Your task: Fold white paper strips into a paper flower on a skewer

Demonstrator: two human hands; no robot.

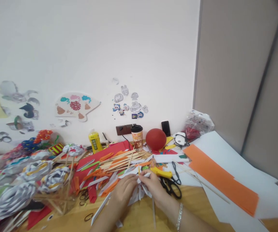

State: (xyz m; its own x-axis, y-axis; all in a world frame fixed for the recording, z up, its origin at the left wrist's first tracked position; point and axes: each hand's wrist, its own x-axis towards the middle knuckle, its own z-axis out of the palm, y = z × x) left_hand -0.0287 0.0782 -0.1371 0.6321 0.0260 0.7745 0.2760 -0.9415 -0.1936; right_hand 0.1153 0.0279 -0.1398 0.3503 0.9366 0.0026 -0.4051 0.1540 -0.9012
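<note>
Close together above the wooden table (189,206), both hands work at a cluster of white paper strips (139,195) that fans out below the fingers. My left hand (125,190) has its fingers bent and closed on the cluster's left side; the fingertips are partly hidden. My right hand (153,185) pinches the upper right of the same strips between thumb and fingers. A small yellow strip (139,170) stands up between the fingertips. Just right of my right hand lie a yellow-handled tool (162,172) and black-handled scissors (174,190).
Wooden sticks (122,162) lie on orange and white strips behind the hands. A lidded cup (137,137), a red balloon (155,139) and a yellow bottle (95,141) stand near the wall. Orange paper (223,180) covers white sheets at right; woven paper balls (15,198) crowd the left.
</note>
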